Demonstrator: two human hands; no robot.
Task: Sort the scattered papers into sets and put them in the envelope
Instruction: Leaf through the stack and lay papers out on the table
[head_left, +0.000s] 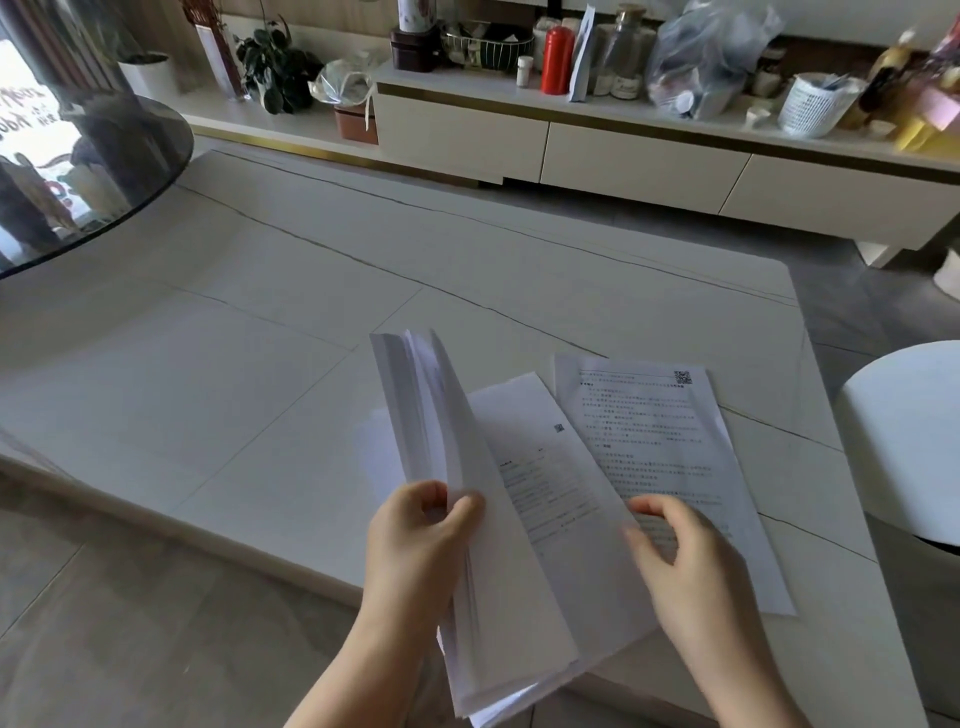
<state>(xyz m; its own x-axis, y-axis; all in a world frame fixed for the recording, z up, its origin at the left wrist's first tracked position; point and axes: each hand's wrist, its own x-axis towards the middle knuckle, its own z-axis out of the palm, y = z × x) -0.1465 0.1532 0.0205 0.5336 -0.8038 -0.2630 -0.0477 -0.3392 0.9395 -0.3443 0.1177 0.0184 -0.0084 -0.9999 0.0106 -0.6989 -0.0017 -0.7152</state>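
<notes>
My left hand (415, 540) grips a thick stack of white papers (441, 415) near its middle, holding it tilted up over the near edge of the white table (260, 364). One printed sheet (545, 478) leans off the stack to the right. Another printed sheet with a QR code (660, 441) lies flat on the table. My right hand (685, 561) hovers over the seam between these two sheets, fingers loosely bent and blurred; it grips nothing that I can see. No envelope is in view.
A dark round glass table (78, 171) stands at the far left. A white round stool (909, 441) sits at the right. A long low cabinet (623, 150) at the back carries bottles, bags, a basket and plants.
</notes>
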